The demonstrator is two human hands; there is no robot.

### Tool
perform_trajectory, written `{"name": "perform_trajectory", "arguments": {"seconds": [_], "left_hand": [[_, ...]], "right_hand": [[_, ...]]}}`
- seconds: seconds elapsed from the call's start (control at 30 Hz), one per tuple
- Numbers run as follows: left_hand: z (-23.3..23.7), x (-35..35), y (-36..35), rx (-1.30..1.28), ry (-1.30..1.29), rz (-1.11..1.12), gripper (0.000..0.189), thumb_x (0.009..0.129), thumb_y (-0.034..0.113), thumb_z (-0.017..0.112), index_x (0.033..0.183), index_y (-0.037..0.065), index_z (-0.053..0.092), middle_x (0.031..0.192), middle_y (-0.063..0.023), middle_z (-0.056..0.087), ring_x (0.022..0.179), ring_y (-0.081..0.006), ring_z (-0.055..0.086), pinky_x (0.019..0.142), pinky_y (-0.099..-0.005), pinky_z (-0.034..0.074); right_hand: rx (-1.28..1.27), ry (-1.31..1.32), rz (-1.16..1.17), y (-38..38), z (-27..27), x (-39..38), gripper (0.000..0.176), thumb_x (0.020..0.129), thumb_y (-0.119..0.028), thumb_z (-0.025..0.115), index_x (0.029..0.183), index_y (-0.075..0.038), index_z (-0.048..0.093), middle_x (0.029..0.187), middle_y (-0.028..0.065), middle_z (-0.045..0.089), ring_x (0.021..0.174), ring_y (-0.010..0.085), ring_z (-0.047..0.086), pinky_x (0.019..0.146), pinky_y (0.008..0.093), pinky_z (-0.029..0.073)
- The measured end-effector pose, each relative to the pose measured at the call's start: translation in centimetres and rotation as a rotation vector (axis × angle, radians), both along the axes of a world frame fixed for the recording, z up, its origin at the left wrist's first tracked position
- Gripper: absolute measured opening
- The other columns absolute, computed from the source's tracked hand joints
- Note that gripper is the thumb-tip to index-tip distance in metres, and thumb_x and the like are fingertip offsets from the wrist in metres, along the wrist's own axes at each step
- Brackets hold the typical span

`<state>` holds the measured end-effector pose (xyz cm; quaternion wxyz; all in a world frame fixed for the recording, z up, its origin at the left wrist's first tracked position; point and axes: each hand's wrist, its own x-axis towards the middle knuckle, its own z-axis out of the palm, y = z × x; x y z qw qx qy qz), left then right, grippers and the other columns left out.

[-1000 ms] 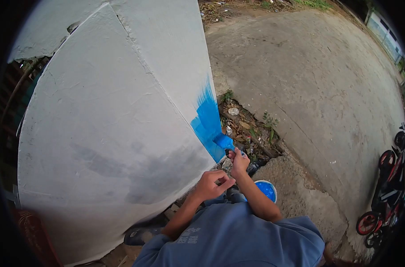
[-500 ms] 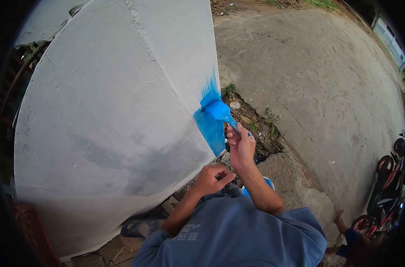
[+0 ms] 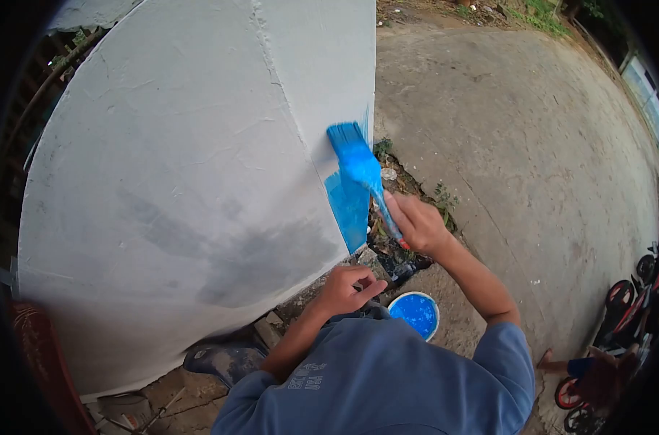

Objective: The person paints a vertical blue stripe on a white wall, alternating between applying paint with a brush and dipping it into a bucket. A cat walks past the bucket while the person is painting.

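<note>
My right hand grips the handle of a paintbrush whose head and neck are coated in bright blue. Its bristles are at the narrow white wall strip, above a patch of blue paint near the corner's base. Loosely curled, my left hand hovers or rests near my knee, with no object visible in it. Between my forearms, close to my body, stands a round tub of blue paint.
A large white wall with grey smudges fills the left side. Beyond its corner lie rubble, small plants and a concrete ground. Red-and-black motorcycles and another person are at the lower right.
My right hand has moved right, tilting the brush so its bristles point up and left, higher on the strip. The paint tub has come into fuller view. My left hand stays about where it was.
</note>
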<state>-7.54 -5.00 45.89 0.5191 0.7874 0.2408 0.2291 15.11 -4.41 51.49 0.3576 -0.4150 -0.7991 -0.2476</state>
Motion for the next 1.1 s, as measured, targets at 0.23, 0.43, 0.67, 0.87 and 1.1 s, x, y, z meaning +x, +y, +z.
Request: {"name": "perform_trajectory", "arguments": {"seconds": [0.23,0.43,0.67,0.87,1.1], "left_hand": [[-0.3,-0.6,-0.6,-0.017,-0.014,0.069,0.022,0.086,0.019,0.071,0.075,0.001,0.065,0.07,-0.0097,0.065,0.064,-0.0185,0.063,0.062,-0.029,0.049],[-0.2,-0.8,-1.0,-0.025,0.01,0.116,0.022,0.086,0.02,0.07,0.076,0.002,0.066,0.072,-0.0092,0.066,0.065,-0.0182,0.064,0.062,-0.0285,0.049],[-0.5,-0.8,-1.2,-0.028,-0.019,0.159,0.02,0.087,0.019,0.07,0.076,0.002,0.066,0.071,-0.0087,0.066,0.066,-0.0171,0.064,0.062,-0.0288,0.049],[-0.6,-1.0,-1.0,-0.034,-0.02,0.177,0.019,0.087,0.018,0.07,0.078,0.002,0.068,0.072,-0.0086,0.067,0.066,-0.0163,0.065,0.062,-0.0292,0.05],[-1.4,0.1,-1.2,-0.04,-0.032,0.138,0.018,0.086,0.017,0.071,0.077,0.002,0.068,0.072,-0.0083,0.067,0.065,-0.0164,0.064,0.061,-0.0292,0.05]], "right_hand": [[-0.417,-0.288,0.122,-1.4,-10.7,2.6,0.052,0.075,-0.013,0.056,0.12,0.012,0.052,0.094,0.0109,0.055,0.079,0.0212,0.06,0.06,0.0301,0.053],[-0.488,-0.442,0.227,0.3,-11.2,3.1,0.048,0.078,-0.016,0.055,0.119,0.011,0.053,0.091,0.0102,0.059,0.081,0.0217,0.061,0.062,0.0311,0.054],[-0.424,-0.559,0.284,4.6,-1.0,4.3,0.049,0.074,-0.017,0.058,0.117,0.008,0.054,0.096,0.011,0.06,0.081,0.0212,0.062,0.062,0.0315,0.054],[-0.249,-0.559,0.241,3.5,6.8,4.5,0.056,0.065,-0.02,0.063,0.111,0.01,0.058,0.093,0.0102,0.06,0.085,0.0207,0.062,0.066,0.0304,0.054],[0.079,-0.449,0.17,1.2,12.5,4.7,0.06,0.059,-0.012,0.06,0.114,0.012,0.057,0.091,0.0118,0.06,0.078,0.0218,0.062,0.065,0.0298,0.055]]}}
